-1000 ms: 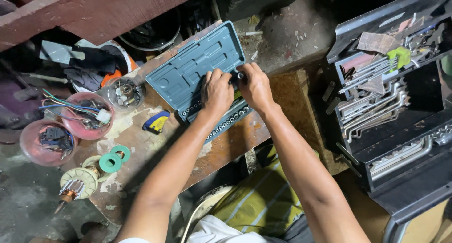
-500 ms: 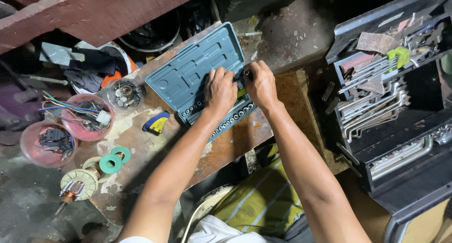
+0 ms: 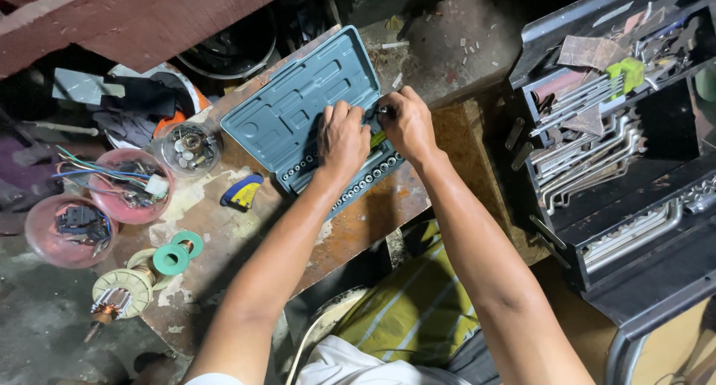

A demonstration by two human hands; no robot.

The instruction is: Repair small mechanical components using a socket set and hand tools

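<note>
Right hand (image 3: 406, 124) pinching a small metal socket bit (image 3: 382, 110) at fingertips; left hand (image 3: 343, 140) pressed flat, fingers spread, steadying the open grey-blue plastic socket case (image 3: 298, 109). Case lying tilted on the rusty workbench (image 3: 224, 228), near a green tape roll (image 3: 171, 259).

Both hands, left hand (image 3: 343, 140), right hand (image 3: 407, 122), on open grey-blue socket case (image 3: 298, 105) (sockets in rows), rusty workbench (image 3: 224, 228)
</note>
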